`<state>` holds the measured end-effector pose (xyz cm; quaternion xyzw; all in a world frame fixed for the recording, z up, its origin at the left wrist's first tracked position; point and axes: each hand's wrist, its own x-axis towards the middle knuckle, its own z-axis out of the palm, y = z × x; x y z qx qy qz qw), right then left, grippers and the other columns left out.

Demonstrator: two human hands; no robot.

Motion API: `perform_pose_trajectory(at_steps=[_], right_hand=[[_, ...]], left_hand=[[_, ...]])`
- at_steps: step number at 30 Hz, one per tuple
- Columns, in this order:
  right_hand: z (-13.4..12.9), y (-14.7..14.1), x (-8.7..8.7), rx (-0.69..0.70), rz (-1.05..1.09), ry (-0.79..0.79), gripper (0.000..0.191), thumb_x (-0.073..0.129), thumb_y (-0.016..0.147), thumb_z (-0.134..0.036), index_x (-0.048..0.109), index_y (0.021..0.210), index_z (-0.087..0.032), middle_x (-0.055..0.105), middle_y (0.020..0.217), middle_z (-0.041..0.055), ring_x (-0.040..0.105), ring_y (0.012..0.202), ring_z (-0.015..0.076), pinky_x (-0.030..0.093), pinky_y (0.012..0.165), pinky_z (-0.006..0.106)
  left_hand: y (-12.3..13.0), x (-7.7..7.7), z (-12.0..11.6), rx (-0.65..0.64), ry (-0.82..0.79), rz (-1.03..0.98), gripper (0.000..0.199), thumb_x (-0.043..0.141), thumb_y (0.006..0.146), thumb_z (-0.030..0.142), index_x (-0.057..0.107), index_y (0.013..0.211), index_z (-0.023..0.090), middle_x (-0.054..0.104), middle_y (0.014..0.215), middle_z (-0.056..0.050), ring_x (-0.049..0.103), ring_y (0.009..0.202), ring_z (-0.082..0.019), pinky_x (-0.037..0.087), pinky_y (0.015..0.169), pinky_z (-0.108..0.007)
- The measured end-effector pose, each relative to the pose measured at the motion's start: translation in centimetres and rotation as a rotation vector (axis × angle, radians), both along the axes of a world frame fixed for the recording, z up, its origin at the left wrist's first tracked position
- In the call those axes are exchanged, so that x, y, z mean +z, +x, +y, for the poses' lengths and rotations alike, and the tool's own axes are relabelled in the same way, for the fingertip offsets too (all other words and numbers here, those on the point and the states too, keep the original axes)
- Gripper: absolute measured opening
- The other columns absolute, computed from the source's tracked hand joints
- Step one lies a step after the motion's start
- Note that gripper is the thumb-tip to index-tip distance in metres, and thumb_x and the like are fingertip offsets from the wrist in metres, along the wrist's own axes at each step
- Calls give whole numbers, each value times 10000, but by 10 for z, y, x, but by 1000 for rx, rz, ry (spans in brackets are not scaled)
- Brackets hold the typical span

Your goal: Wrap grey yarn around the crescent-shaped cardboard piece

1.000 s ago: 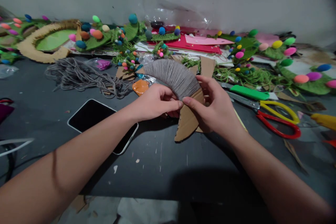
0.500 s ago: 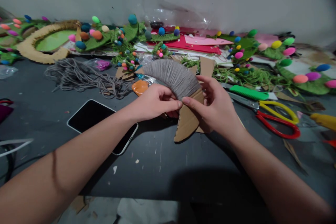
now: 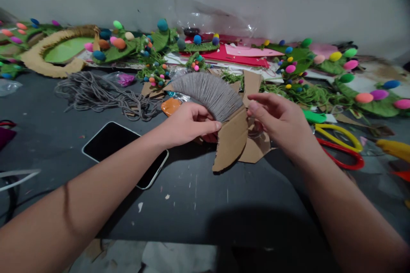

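A curved cardboard piece (image 3: 231,143) is wrapped over its upper part with grey cord (image 3: 208,91); its lower end is bare brown. My left hand (image 3: 195,126) grips the inner edge, thumb on top at the border of the winding, the other fingers partly behind. Just off the outer edge, my right hand (image 3: 277,117) has thumb and forefinger pressed together; whatever is between them is too small to make out. A loose tangle of grey cord (image 3: 92,91) lies on the table at the left.
A phone (image 3: 112,140) lies under my left forearm. Scissors (image 3: 341,158) and a green cutter (image 3: 314,116) are at the right, beside a yellow tool (image 3: 393,148). Cardboard scraps (image 3: 256,148) lie behind the curved piece. Green leaves with coloured balls (image 3: 118,49) line the wall.
My right hand has come off the cardboard and moved to the right, now covering part of the scissors and cutter. My left hand and the wrapped piece have stayed almost in place.
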<state>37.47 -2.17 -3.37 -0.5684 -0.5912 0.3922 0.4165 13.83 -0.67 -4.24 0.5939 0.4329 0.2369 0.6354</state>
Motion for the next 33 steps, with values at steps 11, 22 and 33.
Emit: perform_pose_trajectory(at_steps=[11,22,33], right_hand=[[3,16,2,-100,75,41,400,622,926,-439,520,627,-193,399,557,-30,321,488,82,215,456,273],[3,27,6,-12,33,37,304,674,894,-453,616,739,-197,490,611,-20,390,520,90,264,466,251],[-2,38,11,72,98,85,256,714,878,-447,729,829,-197,678,759,28,556,629,94,388,563,237]], left_hand=[[1,3,-1,8,-9,6,192,727,857,293,703,764,128,736,681,-21,691,585,-94,557,545,-149],[0,-1,-1,26,-21,-7,202,735,859,311,707,809,117,747,714,-38,710,620,-106,575,570,-159],[0,-2,0,23,-13,25,237,729,859,342,700,813,112,754,727,-51,715,630,-122,572,552,-174]])
